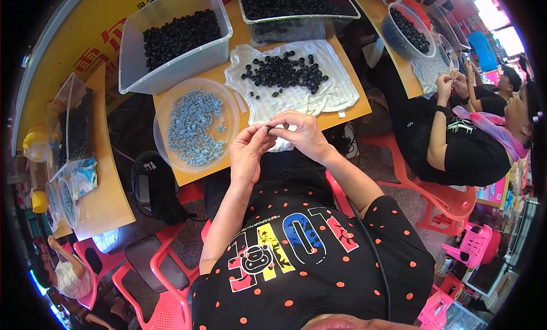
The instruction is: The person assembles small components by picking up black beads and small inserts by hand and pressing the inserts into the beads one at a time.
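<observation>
Just in front of my body, over the table's near edge, my left hand point(247, 154) and my right hand point(303, 134) meet with fingertips pinched together. Between them is a small dark piece point(269, 129), mostly covered by the fingers. Beyond the hands, a white cloth point(341, 97) bears a loose heap of small round black parts point(285, 72), a few lying apart at its near left. Left of my left hand stands a round shallow translucent tray point(162, 125) holding many small blue-grey spring-like pieces point(196, 125).
Two plastic tubs of black parts stand at the back, one left point(176, 68) and one right point(296, 14). Co-workers sit at a table point(393, 51) on the right, near a round tub point(393, 31). Another table point(108, 199) is at left; pink chairs point(165, 296) stand behind.
</observation>
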`<action>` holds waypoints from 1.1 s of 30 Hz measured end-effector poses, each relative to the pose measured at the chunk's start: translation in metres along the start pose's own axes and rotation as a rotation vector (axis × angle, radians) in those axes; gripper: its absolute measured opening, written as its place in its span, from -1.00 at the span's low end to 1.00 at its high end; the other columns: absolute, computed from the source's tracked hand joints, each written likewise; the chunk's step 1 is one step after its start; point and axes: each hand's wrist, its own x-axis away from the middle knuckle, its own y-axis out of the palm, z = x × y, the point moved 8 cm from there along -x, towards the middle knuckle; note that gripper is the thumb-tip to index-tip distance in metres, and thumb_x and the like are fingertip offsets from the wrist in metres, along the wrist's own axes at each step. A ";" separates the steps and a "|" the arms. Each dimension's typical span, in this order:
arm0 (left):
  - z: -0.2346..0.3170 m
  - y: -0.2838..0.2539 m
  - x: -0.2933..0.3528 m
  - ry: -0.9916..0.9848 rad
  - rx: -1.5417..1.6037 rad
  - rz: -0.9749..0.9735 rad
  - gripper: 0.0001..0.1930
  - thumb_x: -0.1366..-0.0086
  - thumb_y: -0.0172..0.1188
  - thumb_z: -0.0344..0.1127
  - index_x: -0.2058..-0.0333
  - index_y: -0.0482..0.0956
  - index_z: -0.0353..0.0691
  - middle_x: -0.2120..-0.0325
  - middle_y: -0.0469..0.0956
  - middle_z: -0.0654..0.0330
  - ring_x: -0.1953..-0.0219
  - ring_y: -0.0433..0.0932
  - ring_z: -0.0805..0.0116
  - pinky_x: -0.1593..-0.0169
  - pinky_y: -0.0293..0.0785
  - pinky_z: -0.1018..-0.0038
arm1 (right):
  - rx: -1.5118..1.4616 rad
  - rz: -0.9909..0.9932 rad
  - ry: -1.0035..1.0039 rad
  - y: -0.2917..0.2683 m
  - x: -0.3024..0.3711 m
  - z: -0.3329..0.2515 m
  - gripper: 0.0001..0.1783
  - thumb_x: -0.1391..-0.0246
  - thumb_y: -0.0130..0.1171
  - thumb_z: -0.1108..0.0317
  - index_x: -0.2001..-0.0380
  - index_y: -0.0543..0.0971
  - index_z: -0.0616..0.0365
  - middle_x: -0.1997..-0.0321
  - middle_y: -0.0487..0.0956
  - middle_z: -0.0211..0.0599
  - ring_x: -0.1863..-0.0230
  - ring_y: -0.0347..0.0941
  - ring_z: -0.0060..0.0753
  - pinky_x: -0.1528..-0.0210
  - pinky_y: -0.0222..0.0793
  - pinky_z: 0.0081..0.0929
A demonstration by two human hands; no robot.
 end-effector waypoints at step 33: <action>-0.005 -0.002 0.015 0.132 -0.158 0.025 -0.82 -0.23 0.17 -0.48 0.19 0.55 -0.37 0.30 0.59 0.13 0.31 0.59 0.42 0.20 0.54 0.55 | -0.197 0.094 0.348 -0.027 0.017 0.061 -0.80 -0.03 0.13 0.45 0.26 0.63 0.24 0.43 0.59 -0.46 0.45 0.41 -0.73 0.37 0.36 -0.71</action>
